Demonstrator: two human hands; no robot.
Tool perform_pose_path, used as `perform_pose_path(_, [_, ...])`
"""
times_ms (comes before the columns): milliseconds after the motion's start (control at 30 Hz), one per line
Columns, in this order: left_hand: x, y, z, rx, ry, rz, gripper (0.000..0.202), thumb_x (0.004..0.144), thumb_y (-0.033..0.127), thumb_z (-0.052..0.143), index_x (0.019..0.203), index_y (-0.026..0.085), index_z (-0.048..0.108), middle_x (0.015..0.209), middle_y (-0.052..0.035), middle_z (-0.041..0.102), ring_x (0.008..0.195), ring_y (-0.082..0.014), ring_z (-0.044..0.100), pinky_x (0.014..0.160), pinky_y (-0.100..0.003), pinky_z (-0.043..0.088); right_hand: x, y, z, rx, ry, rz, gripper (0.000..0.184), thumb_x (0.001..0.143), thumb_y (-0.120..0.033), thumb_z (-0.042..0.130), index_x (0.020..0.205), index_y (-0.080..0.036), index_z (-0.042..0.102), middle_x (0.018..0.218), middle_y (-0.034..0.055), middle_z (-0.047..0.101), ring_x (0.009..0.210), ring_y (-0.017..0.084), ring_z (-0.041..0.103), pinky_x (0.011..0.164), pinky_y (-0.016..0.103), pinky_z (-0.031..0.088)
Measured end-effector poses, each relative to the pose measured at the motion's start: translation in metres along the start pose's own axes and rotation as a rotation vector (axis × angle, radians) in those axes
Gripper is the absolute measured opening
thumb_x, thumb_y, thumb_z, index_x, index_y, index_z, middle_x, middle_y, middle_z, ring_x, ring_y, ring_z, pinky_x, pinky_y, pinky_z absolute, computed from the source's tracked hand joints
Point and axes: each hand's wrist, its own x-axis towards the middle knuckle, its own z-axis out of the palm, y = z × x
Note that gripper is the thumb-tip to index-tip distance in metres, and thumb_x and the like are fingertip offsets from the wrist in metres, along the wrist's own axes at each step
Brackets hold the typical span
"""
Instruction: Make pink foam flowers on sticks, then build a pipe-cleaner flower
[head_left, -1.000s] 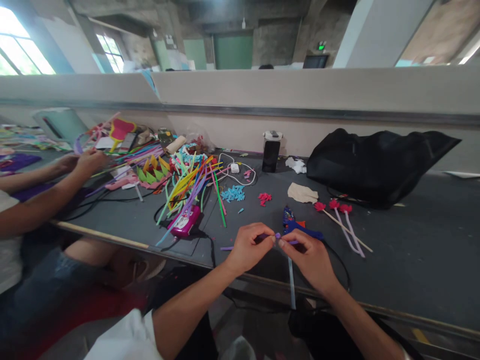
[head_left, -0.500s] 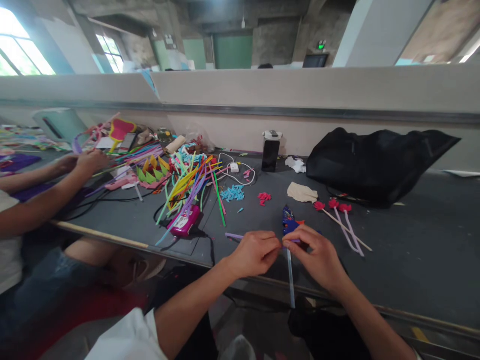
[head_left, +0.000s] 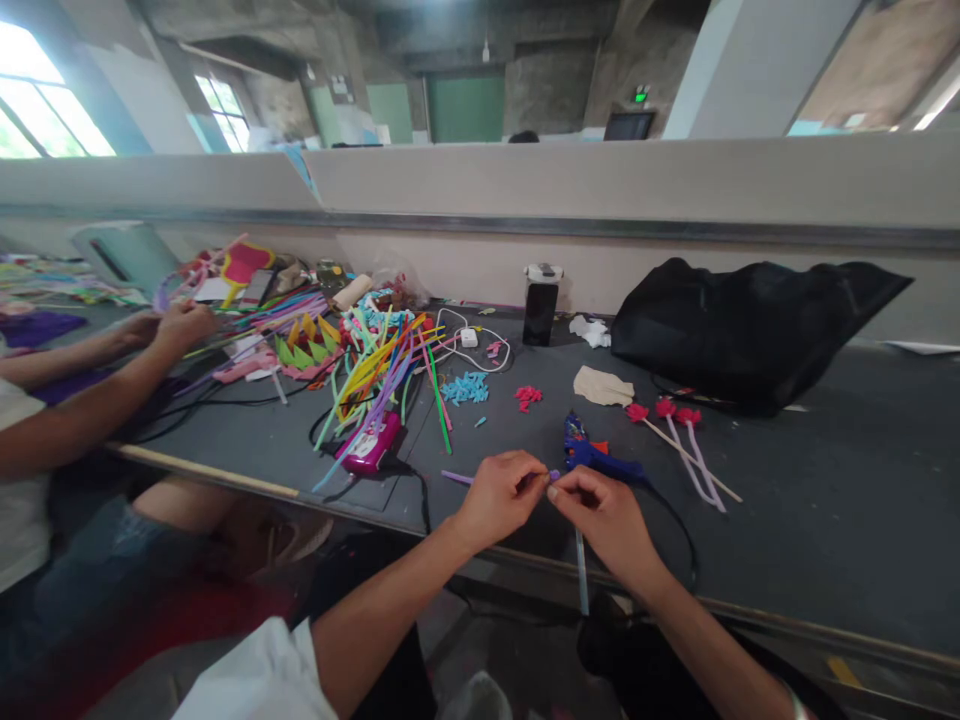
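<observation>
Head view: no lettering can be made out clearly; the pale label on the one magenta device [head_left: 371, 443] and the green lit sign [head_left: 640, 95] on the far side of the room are both too small to read. Of containers, one large black bag [head_left: 750, 335] lies at the back right of the table [head_left: 840, 500], its contents hidden, and a clear plastic bag [head_left: 401, 275] stands at the back beside the heaped craft pieces, with something reddish seen through or next to it. Near the table's front edge is one purple stem [head_left: 456, 478], held between two hands: the left hand [head_left: 502, 500] has its grip narrow, thumb and fingers pinched on the stem, whose free end sticks out to the left, and the right hand [head_left: 606, 510] pinches at its small curled end. Just behind the right hand lies one blue glue gun [head_left: 607, 462]. Three red flowers [head_left: 665, 410] rest to the right, two on purple stems and one on a wooden stick. Farther back are a pile of blue pieces [head_left: 465, 388], too many to count, with one lying apart [head_left: 481, 421], a smaller pile of red pieces [head_left: 528, 398], and one dark phone [head_left: 539, 313] standing upright. At left, a co-worker's two hands [head_left: 187, 322] hold a looped purple piece [head_left: 163, 292].
</observation>
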Motion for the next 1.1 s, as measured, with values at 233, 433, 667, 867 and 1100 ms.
perform_pose_path(233, [0.000,-0.004,0.002,0.294,-0.173,0.120,0.014,0.085,0.011,0.050,0.081,0.017,0.062,0.072,-0.0024,0.060,0.067,-0.0150,0.057,0.059,-0.024,0.039,0.000,0.002,-0.009,-0.278,-0.007,-0.157,0.016,0.084,-0.020,0.055,0.070,-0.019,0.063,0.067,-0.0012,0.052,0.061,0.013,0.050,0.061,0.026,0.037])
perform_pose_path(433, [0.004,0.000,-0.003,0.067,-0.244,0.250,0.014,0.087,0.011,0.051,0.080,0.015,0.063,0.070,-0.0013,0.059,0.064,-0.0116,0.055,0.059,-0.021,0.039,0.005,-0.002,-0.027,-0.229,-0.033,-0.145,0.015,0.086,-0.026,0.058,0.077,-0.020,0.068,0.072,-0.0007,0.057,0.066,0.013,0.052,0.064,0.026,0.039])
perform_pose_path(667, [0.005,0.001,-0.004,-0.064,-0.146,0.174,0.011,0.089,0.020,0.057,0.084,0.015,0.065,0.070,-0.0009,0.062,0.064,-0.0102,0.056,0.060,-0.019,0.042,0.008,0.003,-0.022,0.299,-0.088,0.317,0.029,0.076,-0.047,0.070,0.076,-0.018,0.065,0.054,-0.0055,0.047,0.047,0.008,0.038,0.044,0.022,0.029])
perform_pose_path(867, [-0.002,0.003,0.004,0.177,-0.092,0.188,0.011,0.091,0.020,0.054,0.086,0.016,0.064,0.077,-0.0023,0.064,0.069,-0.0119,0.059,0.064,-0.021,0.046,0.007,0.004,-0.013,0.623,-0.145,0.538,0.038,0.070,-0.049,0.075,0.069,-0.018,0.053,0.053,-0.0076,0.040,0.046,0.005,0.032,0.039,0.018,0.019])
perform_pose_path(1100, [-0.003,0.009,0.004,0.430,0.031,0.350,0.018,0.096,0.022,0.047,0.097,0.018,0.064,0.070,-0.0004,0.061,0.064,-0.0117,0.059,0.059,-0.023,0.045,0.004,0.003,-0.014,0.608,-0.144,0.538,0.041,0.071,-0.053,0.072,0.066,-0.018,0.051,0.053,-0.0077,0.037,0.045,0.005,0.032,0.039,0.017,0.019])
